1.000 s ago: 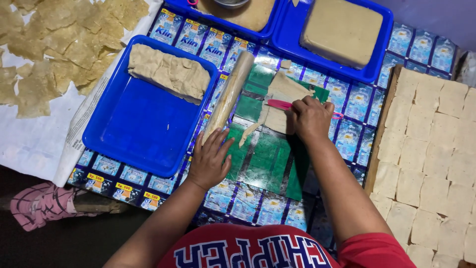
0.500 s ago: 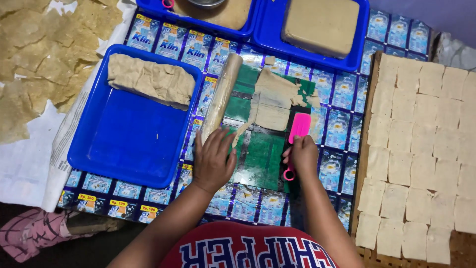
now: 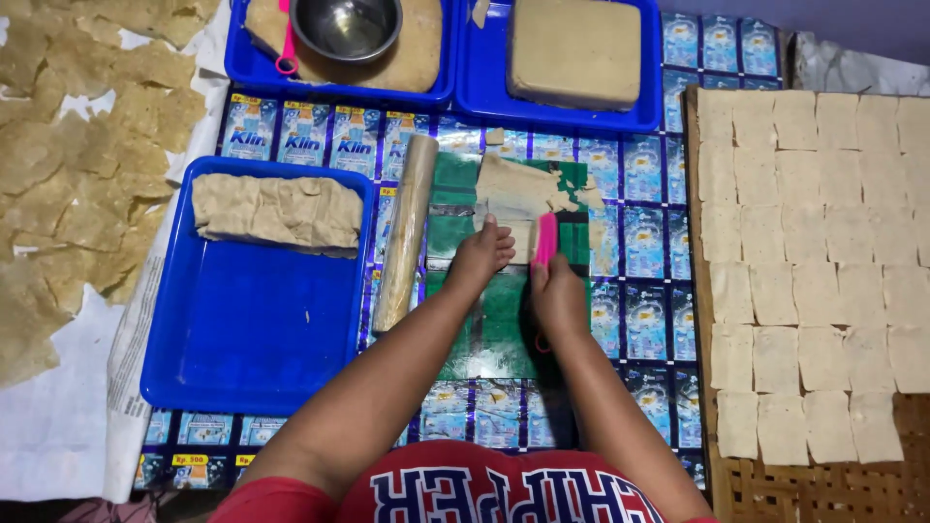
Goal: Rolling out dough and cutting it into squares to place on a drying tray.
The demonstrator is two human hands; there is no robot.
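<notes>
Your right hand [image 3: 560, 295] grips the pink scraper [image 3: 545, 239], now back on the dough sheet [image 3: 513, 189] after lifting away | your left hand [image 3: 481, 254], fingers together, has left the rolling pin [image 3: 405, 232] at 9 o'clock and presses the sheet | cutting seems resumed | blue tray [image 3: 252, 329] further at 9, cut squares [image 3: 814, 261] at 3.

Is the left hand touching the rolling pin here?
Apart. The head view shows the left hand pressing the dough sheet, with green mat visible between it and the rolling pin.

Right hand [image 3: 559, 295] perhaps hides the pink scraper's [image 3: 545, 239] handle.
</notes>
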